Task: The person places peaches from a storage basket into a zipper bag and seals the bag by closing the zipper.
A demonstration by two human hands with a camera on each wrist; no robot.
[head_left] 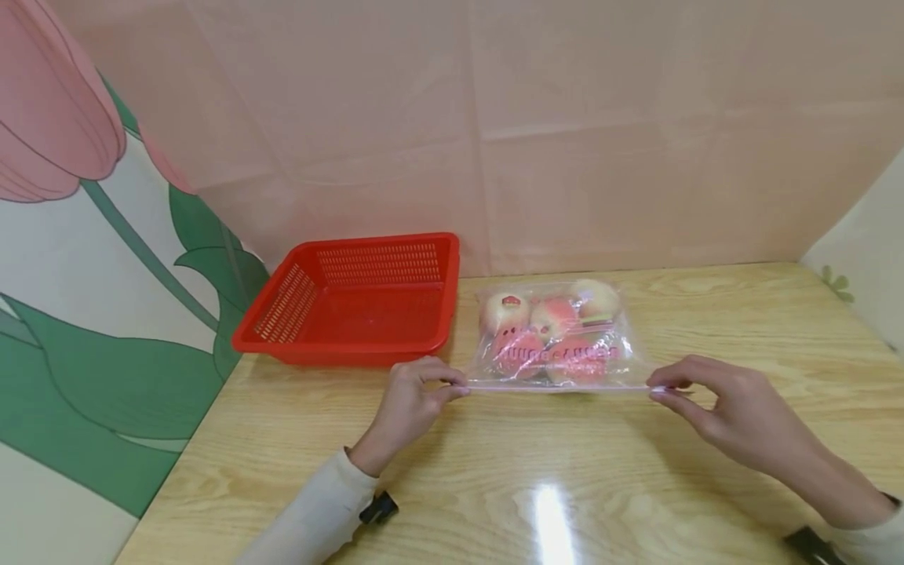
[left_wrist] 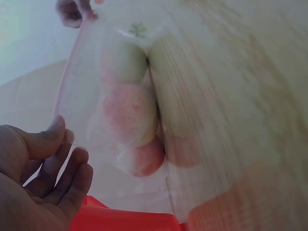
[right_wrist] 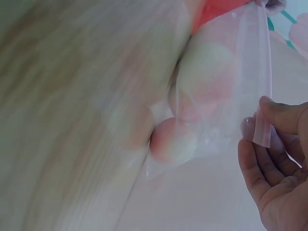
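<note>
A clear zip bag [head_left: 558,329] with printed pink letters lies on the table, its zip edge toward me. Several pink and cream peaches [head_left: 519,351] fill it; through the plastic they also show in the left wrist view as round fruit [left_wrist: 130,113]. My left hand [head_left: 417,396] pinches the left end of the zip edge between thumb and fingers. At the opposite end, my right hand [head_left: 734,412] pinches the other corner, seen closely in the right wrist view [right_wrist: 284,149]. Between both hands the edge is stretched straight.
Left of the bag stands a red plastic basket [head_left: 346,349] with slotted walls and nothing inside. The wooden table [head_left: 480,486] meets a pink cloth backdrop [head_left: 494,157] behind. A wall with painted tulips [head_left: 106,369] rises at the left.
</note>
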